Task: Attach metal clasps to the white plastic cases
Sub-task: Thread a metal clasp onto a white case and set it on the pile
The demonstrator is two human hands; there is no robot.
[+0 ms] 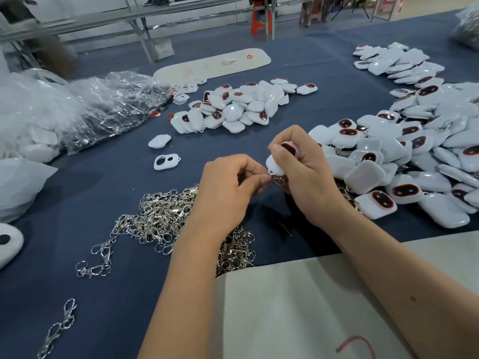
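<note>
Head view: the right hand (303,174) grips a rounded white plastic case (277,165), while the left hand (228,190) pinches a small silver metal clasp (276,180) at its lower edge. Fingers hide the joint.

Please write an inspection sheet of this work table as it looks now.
Surface: dark blue cloth, pale sheet at near edge.
Job's things: white case and metal clasp held; clasp pile; case heaps right and centre.
Clutter: plastic bags, loose case shell.
Hands: left hand pinches clasp; right hand grips case.
Cables: nothing seen.
Surroundings: metal table frame, orange stool.
</note>
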